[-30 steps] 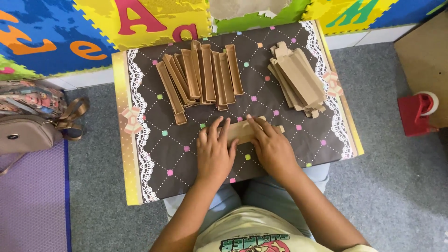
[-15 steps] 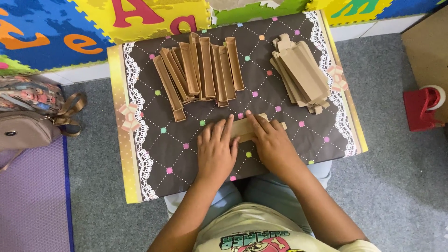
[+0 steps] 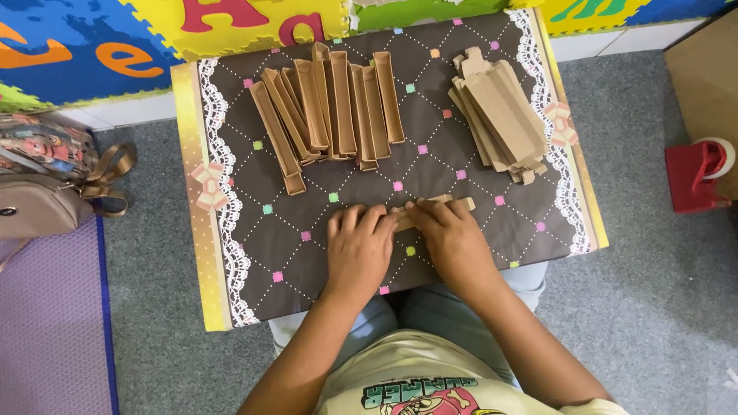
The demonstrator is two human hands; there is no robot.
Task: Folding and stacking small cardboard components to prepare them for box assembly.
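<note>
We see both hands flat on a small desk [image 3: 231, 253] covered with a dark quilted cloth. The left hand [image 3: 360, 250] and right hand [image 3: 455, 244] press down together on a brown cardboard strip [image 3: 430, 209] lying at the near middle of the desk, fingers [image 3: 374, 220] spread narrow over it, touching it from above. Farther back, a row of folded cardboard trays [image 3: 330, 107] lies fanned side by side. To the right, a stack of flat cardboard pieces [image 3: 500, 115] sits near the edge. A red tape dispenser [image 3: 696, 178] stands on the grey floor at right; a bag [image 3: 46, 192] rests at left.
</note>
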